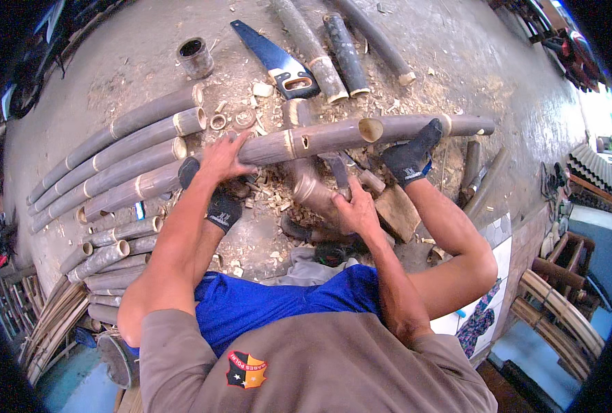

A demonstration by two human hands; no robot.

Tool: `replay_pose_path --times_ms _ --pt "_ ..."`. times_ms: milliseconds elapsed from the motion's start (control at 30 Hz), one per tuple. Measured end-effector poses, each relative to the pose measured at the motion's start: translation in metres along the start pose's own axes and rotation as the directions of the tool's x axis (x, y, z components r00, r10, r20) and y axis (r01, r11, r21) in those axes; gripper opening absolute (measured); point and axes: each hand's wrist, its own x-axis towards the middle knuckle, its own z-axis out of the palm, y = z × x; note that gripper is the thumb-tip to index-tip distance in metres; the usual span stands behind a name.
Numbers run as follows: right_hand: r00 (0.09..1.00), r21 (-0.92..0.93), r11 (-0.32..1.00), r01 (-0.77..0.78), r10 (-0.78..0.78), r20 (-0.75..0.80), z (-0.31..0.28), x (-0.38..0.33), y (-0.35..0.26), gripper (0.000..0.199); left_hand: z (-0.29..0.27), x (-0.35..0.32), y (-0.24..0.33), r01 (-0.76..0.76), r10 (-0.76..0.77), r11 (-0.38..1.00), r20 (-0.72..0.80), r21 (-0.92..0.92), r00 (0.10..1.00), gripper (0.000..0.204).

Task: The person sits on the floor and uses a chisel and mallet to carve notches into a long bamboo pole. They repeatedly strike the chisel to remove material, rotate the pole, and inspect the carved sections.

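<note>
A long bamboo pole [271,148] lies across in front of me, with a small cut hole and a larger rounded cut opening in its upper side. My left hand [225,160] grips it left of the small hole, fingers over the top. My right hand [358,208] is closed around a hand tool, whose grey blade [336,169] points up towards the pole; its handle is mostly hidden. My right foot, in a black sock [410,155], presses on the pole's right part. The left foot's black sock [225,208] shows below my left hand. Below the pole is a blurred brown bamboo piece [309,189].
A handsaw [273,60] lies beyond the pole, beside thick bamboo lengths [313,51]. A short hollow bamboo section [197,60] stands far left. Several long poles [127,138] lie at left, above stacked shorter pieces [106,258]. Chips cover the floor; a wood block [397,212] sits near my right hand.
</note>
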Motion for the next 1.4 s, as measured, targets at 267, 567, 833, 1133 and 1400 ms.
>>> replay_pose_path --times_ms 267,567,833,1133,1400 --pt "0.990 -0.003 0.994 0.109 -0.109 -0.091 0.062 0.028 -0.033 0.045 -0.003 -0.003 -0.021 0.045 -0.046 0.999 0.138 0.009 0.989 0.099" --pt "0.992 -0.218 0.976 -0.020 -0.008 -0.125 0.096 0.067 -0.038 0.044 -0.003 0.004 -0.031 0.003 0.017 0.994 0.178 -0.111 0.984 0.098" --pt "0.966 -0.431 0.872 0.233 -0.156 0.206 0.026 0.082 -0.046 0.040 -0.008 -0.005 -0.033 0.043 -0.034 0.998 0.181 -0.045 0.983 0.095" --pt "0.998 0.291 0.955 -0.061 0.053 0.036 0.040 0.030 -0.040 0.056 0.014 -0.001 -0.044 -0.076 0.081 0.992 0.053 -0.099 0.995 0.088" --pt "0.990 -0.093 0.990 -0.105 0.112 0.082 -0.023 -0.050 -0.027 0.067 0.019 0.056 0.097 -0.108 0.109 0.986 0.004 -0.127 0.994 0.084"
